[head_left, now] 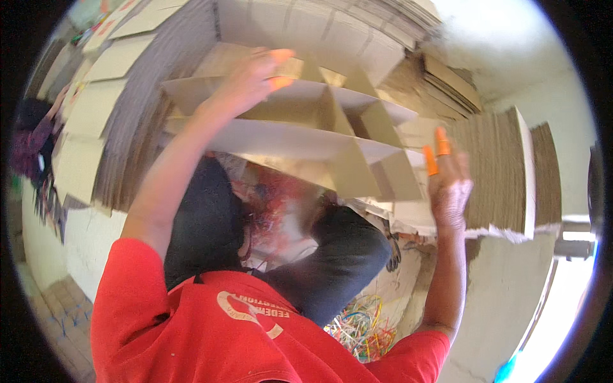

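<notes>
A pale cardboard divider grid [319, 134] with several open cells is held up in front of me. My left hand [252, 76], with orange covers on its fingertips, grips the grid's upper left edge. My right hand [447, 179], also wearing orange fingertip covers, presses against the grid's right end with its fingers pointing up. Both arms come out of red short sleeves. My dark trousers [338, 255] show beneath the grid.
Tall stacks of flat brown cardboard stand at the left [128, 96], behind the grid [357, 32] and at the right [504, 172]. A tangle of coloured plastic straps [357, 325] lies on the floor. Another person [32, 140] is at the far left.
</notes>
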{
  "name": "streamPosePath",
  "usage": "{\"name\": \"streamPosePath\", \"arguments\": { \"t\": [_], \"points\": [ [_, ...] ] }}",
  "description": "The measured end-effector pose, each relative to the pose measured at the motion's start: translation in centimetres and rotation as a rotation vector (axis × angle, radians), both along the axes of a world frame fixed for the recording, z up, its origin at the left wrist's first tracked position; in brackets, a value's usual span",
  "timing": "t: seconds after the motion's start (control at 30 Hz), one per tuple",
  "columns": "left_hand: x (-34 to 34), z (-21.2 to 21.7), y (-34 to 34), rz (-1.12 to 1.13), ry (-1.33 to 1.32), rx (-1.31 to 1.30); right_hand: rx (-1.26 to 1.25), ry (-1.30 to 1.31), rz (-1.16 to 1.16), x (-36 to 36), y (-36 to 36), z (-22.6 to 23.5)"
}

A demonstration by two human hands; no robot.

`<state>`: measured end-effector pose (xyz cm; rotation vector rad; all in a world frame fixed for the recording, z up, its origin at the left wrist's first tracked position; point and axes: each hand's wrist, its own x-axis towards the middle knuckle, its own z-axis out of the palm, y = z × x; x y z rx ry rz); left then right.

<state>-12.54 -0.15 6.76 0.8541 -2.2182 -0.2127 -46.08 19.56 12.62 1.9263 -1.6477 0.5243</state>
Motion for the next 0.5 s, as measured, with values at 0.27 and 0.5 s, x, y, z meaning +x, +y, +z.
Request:
{"name": "streamPosePath", "arguments": {
  "t": [0.27,0.5],
  "points": [
    [5.7,0.0,8.2,0.145,0.007,-0.055,0.103,0.342,-1.112,-17.4,6.7,8.6],
    [8.2,-1.8,10.1,0.168,-0.06,-0.043,0.408,0.124,-0.986,-21.8,7.8,10.0]
  ]
}}
